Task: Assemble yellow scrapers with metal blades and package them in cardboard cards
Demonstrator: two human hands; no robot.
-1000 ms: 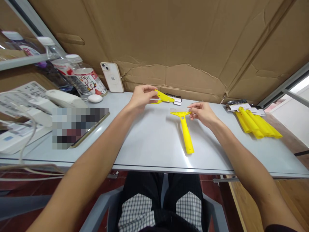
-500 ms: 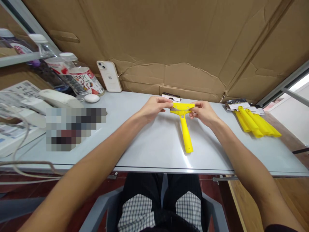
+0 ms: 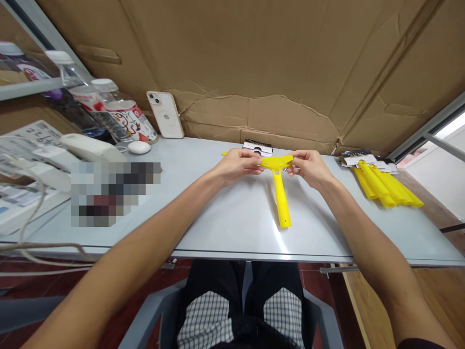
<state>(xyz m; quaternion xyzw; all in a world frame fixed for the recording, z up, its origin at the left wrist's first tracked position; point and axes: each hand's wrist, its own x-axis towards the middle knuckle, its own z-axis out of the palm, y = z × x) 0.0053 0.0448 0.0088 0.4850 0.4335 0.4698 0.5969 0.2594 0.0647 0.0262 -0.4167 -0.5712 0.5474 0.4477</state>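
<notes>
A yellow scraper (image 3: 282, 198) is held between my two hands over the table, its handle pointing toward me. My left hand (image 3: 240, 166) pinches the left end of its wide head, and my right hand (image 3: 308, 167) grips the right end; both are closed. Fingers cover the ends of the head. Just behind, a black-and-white printed card (image 3: 257, 145) lies at the back of the table, with a small yellow tip (image 3: 224, 153) showing beyond my left hand.
Several yellow scrapers (image 3: 388, 186) with printed cards lie at the right. On the left are a white phone (image 3: 166, 115) leaning on cardboard (image 3: 232, 58), plastic bottles (image 3: 127, 116), a white mouse-shaped object (image 3: 139, 147), cables (image 3: 39, 194) and a blurred-out patch. The table's front edge (image 3: 261, 255) is near my lap.
The scraper's head has closed up: a yellow strip that stood apart above it now sits against it. Both hands stay at its ends, the left shifted slightly.
</notes>
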